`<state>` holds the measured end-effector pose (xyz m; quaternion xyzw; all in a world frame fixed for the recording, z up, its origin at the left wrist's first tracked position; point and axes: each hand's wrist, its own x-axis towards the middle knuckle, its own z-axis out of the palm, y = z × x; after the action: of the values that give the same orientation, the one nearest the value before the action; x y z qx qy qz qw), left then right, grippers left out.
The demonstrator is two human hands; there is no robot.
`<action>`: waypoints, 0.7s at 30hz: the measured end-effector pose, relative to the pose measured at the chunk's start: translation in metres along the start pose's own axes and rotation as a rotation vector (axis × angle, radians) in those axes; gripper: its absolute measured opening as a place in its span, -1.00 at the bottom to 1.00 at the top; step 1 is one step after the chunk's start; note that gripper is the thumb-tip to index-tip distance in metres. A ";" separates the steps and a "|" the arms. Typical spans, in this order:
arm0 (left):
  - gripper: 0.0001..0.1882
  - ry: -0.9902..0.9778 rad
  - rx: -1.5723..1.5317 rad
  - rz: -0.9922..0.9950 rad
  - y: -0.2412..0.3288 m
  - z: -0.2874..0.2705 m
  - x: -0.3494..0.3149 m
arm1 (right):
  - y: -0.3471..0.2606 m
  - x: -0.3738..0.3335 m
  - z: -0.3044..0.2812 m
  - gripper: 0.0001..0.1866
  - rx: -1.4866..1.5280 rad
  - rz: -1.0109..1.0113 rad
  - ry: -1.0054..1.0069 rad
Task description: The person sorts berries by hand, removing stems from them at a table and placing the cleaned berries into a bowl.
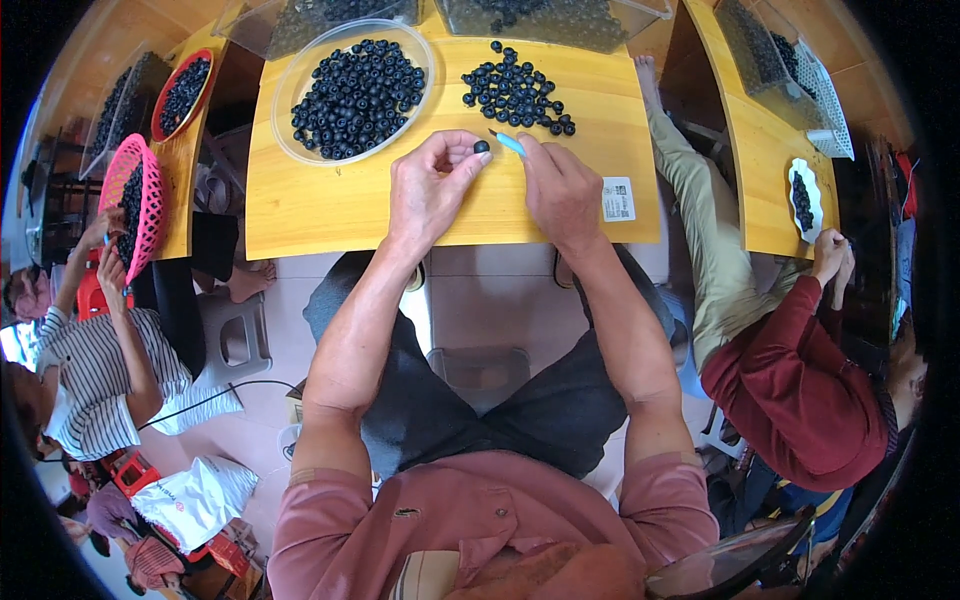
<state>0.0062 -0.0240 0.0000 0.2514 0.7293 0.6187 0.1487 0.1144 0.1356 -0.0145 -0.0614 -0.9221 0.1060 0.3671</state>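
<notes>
My left hand (432, 188) is closed, pinching one round black bead (481, 147) between thumb and fingertips above the yellow table. In my right hand (563, 195) is a slim tool with a light-blue handle (510, 143). Its dark, thin tip points left and lies close to the bead; whether they touch I cannot tell. Just beyond my hands, a loose cluster of black beads (512, 92) lies on the wood. Left of it stands a round clear plastic tub (279, 112), heaped with more black beads (358, 95).
Clear bins (262, 38) line the table's far edge. A white label (619, 199) lies right of my right hand. One person (105, 370) works at a left table with a pink basket (151, 215); another (800, 385) sits right, near a white dish (818, 205).
</notes>
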 end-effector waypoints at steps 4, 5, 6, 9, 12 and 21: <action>-0.77 0.033 -0.060 -0.006 -0.003 -0.002 0.002 | -0.002 0.001 -0.003 -0.76 0.008 -0.011 0.037; -0.78 0.028 -0.076 -0.015 -0.004 -0.003 0.003 | -0.002 0.000 -0.003 -0.76 0.011 -0.008 0.047; -0.78 0.029 -0.075 -0.015 -0.004 -0.004 0.003 | -0.001 0.000 -0.003 -0.76 0.013 -0.006 0.056; -0.76 -0.027 -0.151 -0.067 -0.004 -0.006 0.006 | 0.000 0.001 -0.004 -0.74 0.029 -0.009 0.044; -0.76 -0.078 -0.348 -0.093 -0.006 -0.009 0.006 | -0.002 0.001 -0.003 -0.73 0.065 0.008 0.045; -0.80 -0.052 -0.668 -0.261 -0.005 -0.009 0.011 | -0.001 0.000 -0.004 -0.74 0.093 0.049 0.031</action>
<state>-0.0092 -0.0261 -0.0020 0.1093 0.5089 0.7922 0.3188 0.1165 0.1349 -0.0114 -0.0683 -0.9086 0.1566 0.3811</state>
